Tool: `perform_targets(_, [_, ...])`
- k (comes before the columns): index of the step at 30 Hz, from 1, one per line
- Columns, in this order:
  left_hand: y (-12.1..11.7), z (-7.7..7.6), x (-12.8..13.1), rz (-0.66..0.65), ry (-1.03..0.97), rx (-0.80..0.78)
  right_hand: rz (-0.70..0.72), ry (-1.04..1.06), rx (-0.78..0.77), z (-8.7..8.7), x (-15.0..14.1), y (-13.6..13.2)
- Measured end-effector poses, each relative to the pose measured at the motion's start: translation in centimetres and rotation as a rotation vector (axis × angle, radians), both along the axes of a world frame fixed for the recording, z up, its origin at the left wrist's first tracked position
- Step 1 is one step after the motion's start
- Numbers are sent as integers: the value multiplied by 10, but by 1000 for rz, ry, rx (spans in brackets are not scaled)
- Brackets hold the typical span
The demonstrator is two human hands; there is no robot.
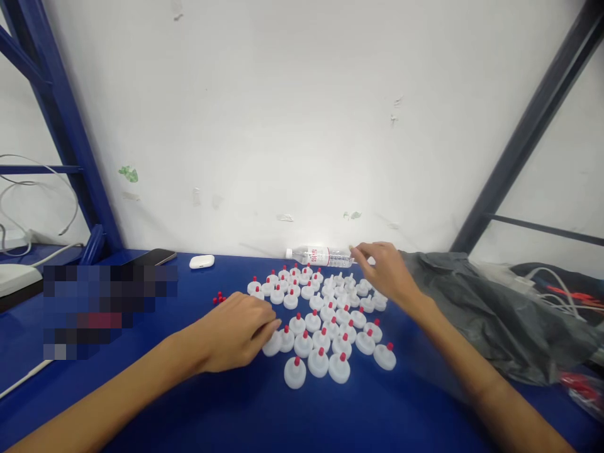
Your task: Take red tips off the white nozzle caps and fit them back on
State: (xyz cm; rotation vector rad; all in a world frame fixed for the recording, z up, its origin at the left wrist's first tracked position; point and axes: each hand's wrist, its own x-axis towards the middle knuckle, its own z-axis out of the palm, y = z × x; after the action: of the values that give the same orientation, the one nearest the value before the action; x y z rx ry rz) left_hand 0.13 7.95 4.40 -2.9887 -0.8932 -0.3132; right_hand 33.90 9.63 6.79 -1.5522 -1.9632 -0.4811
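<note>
White caps (303,345) sit near the curled left hand (238,330) and right hand (384,267); I cannot tell their grasp.

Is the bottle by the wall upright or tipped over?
Lying on its side: the bottle stretches along the wall, its white cap at the left end.

The tabletop (212,409) was deep blue, the wall (306,126) off-white with a green patch (128,173). The nozzle caps (295,375) were translucent white, many with red tips (297,361), others white throughout. Loose tips (219,299) were red, the small case (202,262) white, the sheet (491,321) dark grey, the bottle (340,258) clear, its label (318,256) red and white.
</note>
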Motion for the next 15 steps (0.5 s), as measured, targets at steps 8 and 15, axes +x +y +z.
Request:
perform_targets(8, [-3,1,6,82,-431,102,555,-91,1,-17,-90,-50])
perform_targets(15, [-6,-12,16,41,-333,62,597,-69,37,-30,-108,-56])
